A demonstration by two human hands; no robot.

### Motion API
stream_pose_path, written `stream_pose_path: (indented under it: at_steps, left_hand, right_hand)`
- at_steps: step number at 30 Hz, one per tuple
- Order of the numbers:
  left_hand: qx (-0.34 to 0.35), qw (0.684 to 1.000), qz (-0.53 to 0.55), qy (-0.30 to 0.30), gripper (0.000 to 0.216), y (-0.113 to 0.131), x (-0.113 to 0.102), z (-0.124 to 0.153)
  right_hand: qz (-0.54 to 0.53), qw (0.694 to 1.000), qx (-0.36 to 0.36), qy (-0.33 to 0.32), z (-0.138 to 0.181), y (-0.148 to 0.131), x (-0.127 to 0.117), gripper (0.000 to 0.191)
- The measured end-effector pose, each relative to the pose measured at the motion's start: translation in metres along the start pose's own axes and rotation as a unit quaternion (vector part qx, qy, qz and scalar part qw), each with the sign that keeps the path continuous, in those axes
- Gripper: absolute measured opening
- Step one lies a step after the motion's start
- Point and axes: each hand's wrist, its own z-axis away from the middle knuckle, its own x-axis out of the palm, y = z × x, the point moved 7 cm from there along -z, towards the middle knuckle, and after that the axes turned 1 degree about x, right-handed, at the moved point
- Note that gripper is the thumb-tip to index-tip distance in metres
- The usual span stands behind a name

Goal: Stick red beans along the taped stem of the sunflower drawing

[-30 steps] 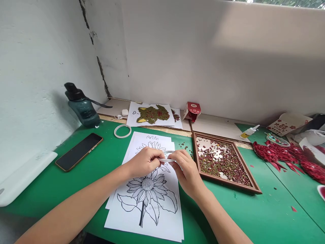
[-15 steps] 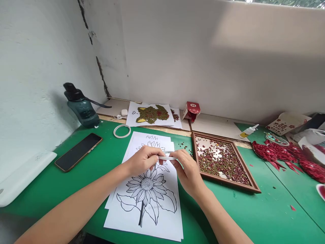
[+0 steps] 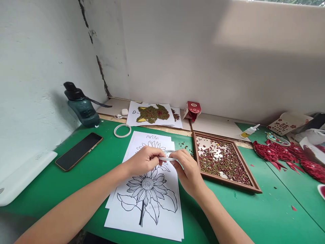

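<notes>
- The top sheet (image 3: 165,220) lies nearest you, printed with a sunflower (image 3: 147,184); a faint watermark crosses its lower part, too pale to read.
- Your left hand (image 3: 146,161) pinches one end of the white roll (image 3: 167,159) between thumb and fingers; your right hand (image 3: 186,169) grips the other end.
- The roll is above the sheets, between your hands; its inner face bears grey print, too small to read.
- To your left, the phone (image 3: 79,151) lies dark-screened on the green table (image 3: 109,152).
- To your right, the brown tray (image 3: 223,183) holds red and green beans (image 3: 228,166).
- Beyond the phone, a second roll (image 3: 122,136) lies flat.
- The glue bottle (image 3: 248,131), past the tray, wears a yellow label you cannot read from here.
- The bottle (image 3: 85,113) stands by the left wall, its print illegible.
- Farther back are the bean picture (image 3: 152,114), the red box (image 3: 192,110) with pale marks, and the card (image 3: 289,122) with red characters, too small to make out.
</notes>
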Motion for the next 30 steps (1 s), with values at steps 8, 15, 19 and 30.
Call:
stream_pose_path:
  at_steps: [8, 15, 19, 30]
  left_hand:
    - [0.017, 0.999, -0.038, 0.002, 0.029, 0.005, -0.001, -0.001]
    - [0.011, 1.0, -0.004, 0.001, 0.03, -0.004, -0.001, -0.001]
    - [0.028, 0.999, 0.019, 0.0, 0.031, -0.003, -0.002, 0.0]
    - [0.047, 0.998, -0.007, 0.035, 0.027, 0.001, -0.006, 0.0]
  right_hand:
    - [0.012, 1.0, -0.016, 0.0, -0.002, -0.004, 0.0, 0.014]
    - [-0.004, 1.0, 0.003, -0.001, -0.001, 0.0, 0.0, 0.016]
    - [-0.004, 1.0, -0.001, 0.008, 0.0, 0.002, -0.001, 0.016]
    - [0.002, 1.0, -0.005, 0.024, 0.001, 0.003, -0.003, 0.015]
